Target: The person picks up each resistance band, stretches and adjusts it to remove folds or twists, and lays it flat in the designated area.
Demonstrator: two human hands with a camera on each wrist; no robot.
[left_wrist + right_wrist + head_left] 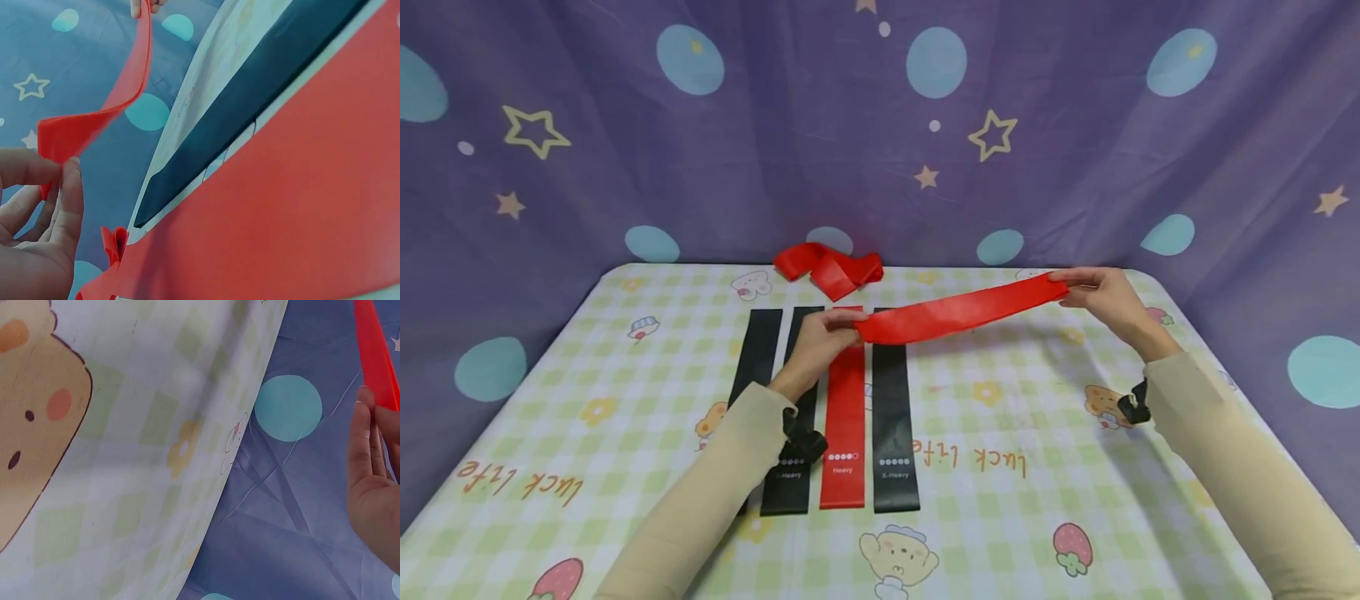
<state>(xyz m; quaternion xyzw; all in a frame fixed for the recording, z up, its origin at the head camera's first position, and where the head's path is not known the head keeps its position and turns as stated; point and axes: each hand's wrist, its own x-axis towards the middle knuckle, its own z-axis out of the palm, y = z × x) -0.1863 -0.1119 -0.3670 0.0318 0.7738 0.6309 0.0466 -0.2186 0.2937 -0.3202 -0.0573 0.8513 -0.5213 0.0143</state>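
Observation:
A red resistance band (966,313) stretches between both hands above the table, its right end higher than its left. My left hand (822,342) pinches one end between thumb and fingers; the left wrist view shows that grip on the band (94,125) up close. At the other end, my right hand (1105,302) pinches the band, and its fingers (369,450) show at the right edge of the right wrist view. Below the left hand lie a flat red band marked Heavy (844,417) and a black band marked X-Heavy (893,417).
Two more black bands, one at far left (760,350) and one beside it (786,492), lie partly behind the left arm. A crumpled red band (831,268) sits at the table's back edge. A patterned cloth covers the table (1000,517); a purple curtain (820,125) hangs behind.

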